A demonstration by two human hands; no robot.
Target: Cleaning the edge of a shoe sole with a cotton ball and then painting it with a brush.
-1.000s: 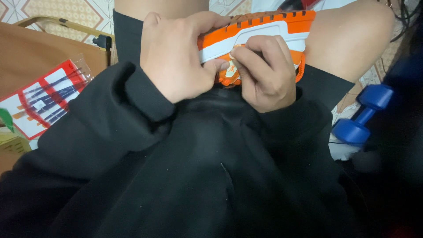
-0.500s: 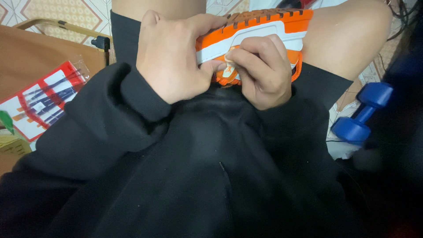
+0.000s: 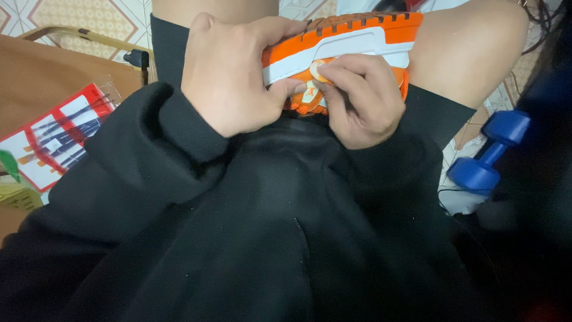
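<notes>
An orange and white sports shoe (image 3: pixel 351 37) lies on its side across my lap, sole edge facing up. My left hand (image 3: pixel 229 71) grips its heel end, thumb pressed to the side. My right hand (image 3: pixel 357 98) holds the shoe from the near side, and its fingertips pinch a small pale piece (image 3: pixel 319 70) against the white midsole. Both arms are in black sleeves, and my bare knees show at the top.
A blue dumbbell (image 3: pixel 490 156) lies on the tiled floor at right, beside a white cloth. At left, a brown wooden surface (image 3: pixel 42 77) carries a red and white pack of brushes (image 3: pixel 53 134). A small black object (image 3: pixel 138 58) sits by its edge.
My right hand's fingers have shifted slightly along the shoe's side, still pressing the pale piece. The left hand keeps the same grip.
</notes>
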